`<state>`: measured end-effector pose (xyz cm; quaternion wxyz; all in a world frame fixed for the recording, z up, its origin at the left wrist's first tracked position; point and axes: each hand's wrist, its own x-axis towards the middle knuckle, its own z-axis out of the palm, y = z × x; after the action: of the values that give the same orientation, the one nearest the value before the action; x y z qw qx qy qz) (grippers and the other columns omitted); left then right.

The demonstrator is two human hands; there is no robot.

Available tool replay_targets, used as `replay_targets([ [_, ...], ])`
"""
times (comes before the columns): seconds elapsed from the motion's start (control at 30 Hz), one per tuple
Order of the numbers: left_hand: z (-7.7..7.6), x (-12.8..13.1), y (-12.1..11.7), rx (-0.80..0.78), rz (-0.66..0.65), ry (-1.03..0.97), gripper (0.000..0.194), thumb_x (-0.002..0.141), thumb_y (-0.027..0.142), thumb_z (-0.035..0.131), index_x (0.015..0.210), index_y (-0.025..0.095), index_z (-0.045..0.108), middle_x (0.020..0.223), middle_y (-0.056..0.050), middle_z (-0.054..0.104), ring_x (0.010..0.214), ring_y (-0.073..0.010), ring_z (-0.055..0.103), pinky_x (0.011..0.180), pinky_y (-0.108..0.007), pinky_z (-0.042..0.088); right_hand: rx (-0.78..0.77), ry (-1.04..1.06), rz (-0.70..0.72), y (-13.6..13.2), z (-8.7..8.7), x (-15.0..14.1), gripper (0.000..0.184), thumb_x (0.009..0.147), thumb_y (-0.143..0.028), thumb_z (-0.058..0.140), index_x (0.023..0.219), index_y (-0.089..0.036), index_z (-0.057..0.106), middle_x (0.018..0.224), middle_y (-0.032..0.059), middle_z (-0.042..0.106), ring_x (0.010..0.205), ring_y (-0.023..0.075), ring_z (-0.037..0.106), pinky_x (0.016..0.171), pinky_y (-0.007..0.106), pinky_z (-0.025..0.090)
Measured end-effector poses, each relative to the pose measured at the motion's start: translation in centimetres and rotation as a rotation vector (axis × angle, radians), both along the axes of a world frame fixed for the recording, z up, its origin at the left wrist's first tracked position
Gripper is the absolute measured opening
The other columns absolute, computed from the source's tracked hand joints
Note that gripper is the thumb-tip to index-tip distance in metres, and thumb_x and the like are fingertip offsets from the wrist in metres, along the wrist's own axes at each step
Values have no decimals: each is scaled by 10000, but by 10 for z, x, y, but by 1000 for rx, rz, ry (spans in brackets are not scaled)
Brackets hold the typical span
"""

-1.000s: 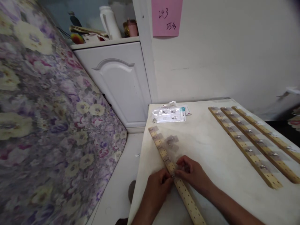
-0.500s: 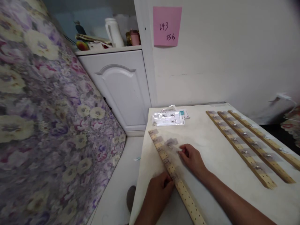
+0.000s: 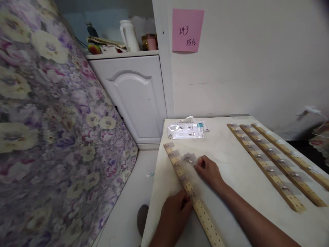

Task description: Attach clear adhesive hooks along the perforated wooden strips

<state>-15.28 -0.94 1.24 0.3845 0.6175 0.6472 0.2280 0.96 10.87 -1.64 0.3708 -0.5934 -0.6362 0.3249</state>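
A pale wooden strip [image 3: 204, 214] with rows of small holes runs diagonally across the table's left side. Clear plastic squares with small metal hooks sit along its upper part. My left hand [image 3: 176, 211] is closed at the strip's left edge, fingertips pinching it beside the lowest hook [image 3: 192, 196]. My right hand [image 3: 209, 169] is to the right of the strip, thumb and fingers pressed together. Whatever it may hold is too small to make out. Just left of its fingertips lies a loose clear square with a metal hook [image 3: 189, 157] on the table.
Three similar wooden strips [image 3: 259, 157] carrying hooks lie at the right. Clear blister packs [image 3: 185, 131] with hooks lie at the table's back left. A floral curtain [image 3: 64, 137] hangs at the left, and a white cabinet [image 3: 136, 99] stands behind.
My right hand has shifted slightly up and left, closer to the loose hook square. My left hand stays at the strip. The whole view has moved slightly.
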Motion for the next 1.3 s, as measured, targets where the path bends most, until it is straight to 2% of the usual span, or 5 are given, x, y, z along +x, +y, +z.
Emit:
replay_targets([
  [0.3, -2, -2, 0, -13, -27, -11, 157, 779, 295, 502, 673, 186, 540, 612, 37, 543, 613, -128, 492, 557, -228, 288, -107, 392, 38, 2, -4, 19, 185, 745, -378, 572, 726, -203, 515, 454, -85, 438, 388, 92, 385, 400, 211, 298],
  [0.53, 10, -2, -10, -29, -83, -24, 124, 774, 258, 491, 696, 184, 552, 646, 31, 560, 645, -131, 501, 584, -227, 313, -158, 548, 85, -29, 2, 50, 242, 815, -418, 567, 744, -200, 493, 374, -93, 448, 304, 58, 333, 346, 179, 226],
  [0.67, 14, 1, -21, -48, -118, -40, 86, 746, 215, 499, 695, 186, 561, 645, 33, 566, 647, -128, 509, 591, -225, 320, -186, 556, 153, -62, 6, 62, 242, 838, -403, 571, 752, -193, 487, 430, -102, 459, 277, 27, 338, 331, 162, 200],
  [0.9, 7, 4, -30, -62, -135, -43, 73, 730, 222, 534, 698, 191, 591, 645, 40, 583, 643, -123, 512, 594, -226, 322, -511, 542, 488, -93, 3, 48, 196, 794, -347, 618, 790, -183, 510, 525, -96, 490, 307, 46, 469, 312, 146, 297],
  [1.3, 3, 9, -30, -83, -167, -42, 113, 755, 255, 531, 718, 195, 620, 669, 41, 608, 648, -126, 531, 595, -231, 324, -599, 444, 516, -96, 7, 52, 82, 794, -252, 565, 808, -181, 526, 612, -77, 525, 357, 31, 488, 340, 135, 361],
])
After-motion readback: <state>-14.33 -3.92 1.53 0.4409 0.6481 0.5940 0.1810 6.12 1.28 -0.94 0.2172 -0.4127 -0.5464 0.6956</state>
